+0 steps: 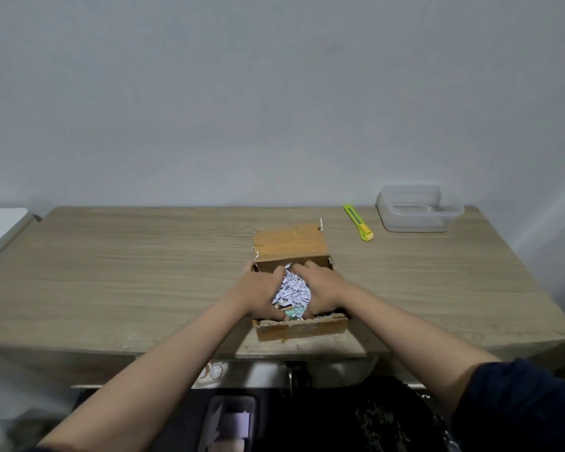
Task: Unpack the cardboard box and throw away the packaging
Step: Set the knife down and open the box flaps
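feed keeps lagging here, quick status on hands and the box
Left hand and right hand both in the open cardboard box, cupped around shredded paper. Utility knife and clear container off to the right, nothing in the way.

Both hands are sunk in the open box [302, 329] on the worktop [144, 272]. The left hand [261, 293] and right hand [320, 293] press from either side on a heap of paper shreds [293, 288]. The far flap [291, 241] lies open. Beyond it lie a yellow-green cutter [357, 222] and a clear tub [419, 208].
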Tool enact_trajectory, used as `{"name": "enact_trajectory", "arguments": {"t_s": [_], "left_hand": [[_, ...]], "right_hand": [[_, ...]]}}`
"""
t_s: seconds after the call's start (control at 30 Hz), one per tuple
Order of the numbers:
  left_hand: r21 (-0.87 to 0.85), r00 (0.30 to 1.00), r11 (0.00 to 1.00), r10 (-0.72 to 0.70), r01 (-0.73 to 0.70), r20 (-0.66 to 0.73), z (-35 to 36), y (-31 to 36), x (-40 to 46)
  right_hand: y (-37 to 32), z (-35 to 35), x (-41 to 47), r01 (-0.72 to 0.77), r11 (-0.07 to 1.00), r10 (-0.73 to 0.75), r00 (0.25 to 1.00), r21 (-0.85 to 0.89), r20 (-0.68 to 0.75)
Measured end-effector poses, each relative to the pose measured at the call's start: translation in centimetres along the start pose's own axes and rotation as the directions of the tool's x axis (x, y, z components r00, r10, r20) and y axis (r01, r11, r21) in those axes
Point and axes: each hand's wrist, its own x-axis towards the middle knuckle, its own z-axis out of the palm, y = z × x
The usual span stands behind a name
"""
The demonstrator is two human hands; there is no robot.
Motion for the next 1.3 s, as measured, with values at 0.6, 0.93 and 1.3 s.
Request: {"name": "enact_trajectory", "arguments": {"t_s": [0.6,0.93,1.3], "left_hand": [[-0.549,0.933,0.800,0.036,-0.242,-0.359,-0.9,-0.4,-0.8],[-0.473,0.900,0.844,0.027,-0.254,-0.435,-6.9,1.1,1.4],[-0.498,0.913,0.831,0.029,-0.248,-0.406,-7.3,12.7,9.0]], "right_hand": [[0.2,-3.0,-2.6,0.120,0.944,-0.001,0.933,0.307,-0.360],[1.1,-9.3,-4.3,0.174,0.954,-0.036,0.877,0.246,-0.479],[12.8,-11.6,-10.7,0.128,0.963,-0.012,0.898,0.236,-0.440]]}}
